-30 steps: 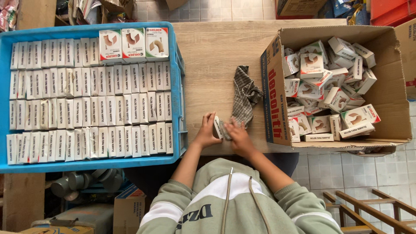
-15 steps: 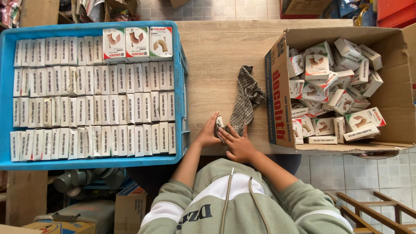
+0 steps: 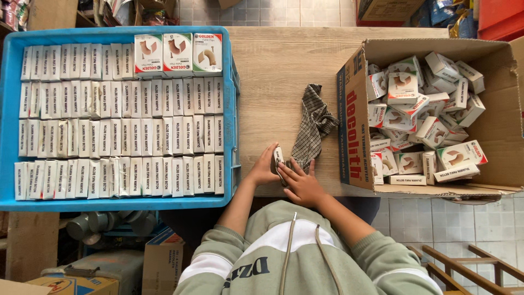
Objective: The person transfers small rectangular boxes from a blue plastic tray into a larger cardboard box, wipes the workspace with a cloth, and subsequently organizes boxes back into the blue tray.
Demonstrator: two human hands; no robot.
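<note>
Presently we note both hands at the table's (image 3: 273,71) near edge: the left hand (image 3: 263,170) and right hand (image 3: 302,184) close their fingers on one small box (image 3: 277,159), beside a checked cloth (image 3: 313,127), between the blue crate (image 3: 232,109) and carton (image 3: 355,125).

Wood table (image 3: 284,71) w/ blue crate (image 3: 232,109), cloth (image 3: 314,128), carton (image 3: 355,136).

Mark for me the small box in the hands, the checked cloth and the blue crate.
small box (image 3: 278,157), head view, on its upper end showing between the hands.
checked cloth (image 3: 315,124), head view, on the middle of the bunched fabric.
blue crate (image 3: 233,109), head view, on its right wall.
</note>
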